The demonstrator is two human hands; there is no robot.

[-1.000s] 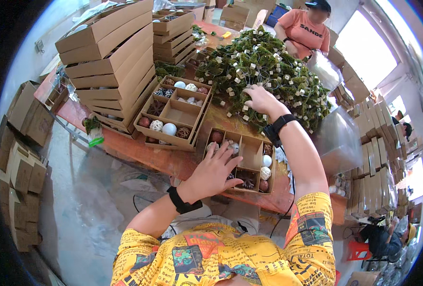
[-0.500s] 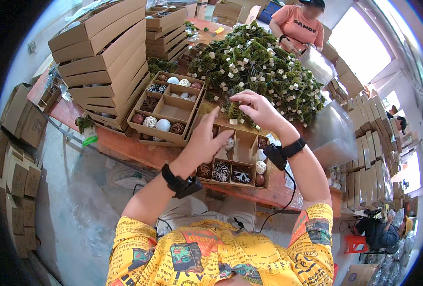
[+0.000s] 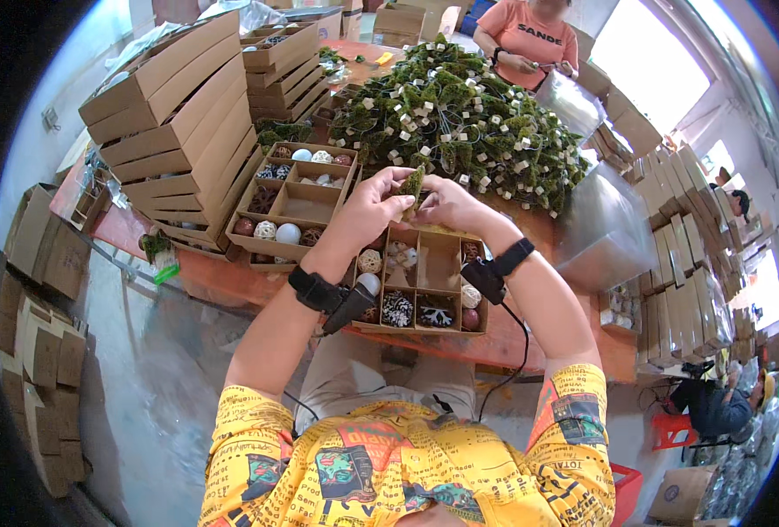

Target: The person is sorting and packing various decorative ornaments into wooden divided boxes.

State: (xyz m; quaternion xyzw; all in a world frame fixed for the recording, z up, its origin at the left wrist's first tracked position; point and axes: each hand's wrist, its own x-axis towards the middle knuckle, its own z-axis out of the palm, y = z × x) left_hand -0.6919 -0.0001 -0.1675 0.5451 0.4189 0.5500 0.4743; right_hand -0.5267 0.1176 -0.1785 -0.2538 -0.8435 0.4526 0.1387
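Observation:
Both hands meet above a divided cardboard box (image 3: 453, 330), holding a small green mossy ornament (image 3: 413, 184) upright between them. My left hand (image 3: 373, 209) pinches it from the left, while the fingers of my right hand (image 3: 452, 205) close at its lower right. Inside the box, a snowflake ornament (image 3: 436, 314), a pine cone (image 3: 397, 309), a woven white ball (image 3: 370, 260) and other balls fill compartments; one larger compartment is bare. Just beyond the hands lies a big heap of mossy ornaments (image 3: 460, 114) with pale wooden blocks and thin strings.
Left of the hands stands another filled divided box (image 3: 306, 208). Tall stacks of cardboard trays (image 3: 170, 132) rise behind it. At right are clear plastic sheets (image 3: 605, 224) and stacked cartons (image 3: 684, 255). A co-worker in an orange shirt (image 3: 530, 39) works across the table.
My hands have come together, and the mossy ornament, near the heap before, is now lifted between them. The whole view has shifted slightly.

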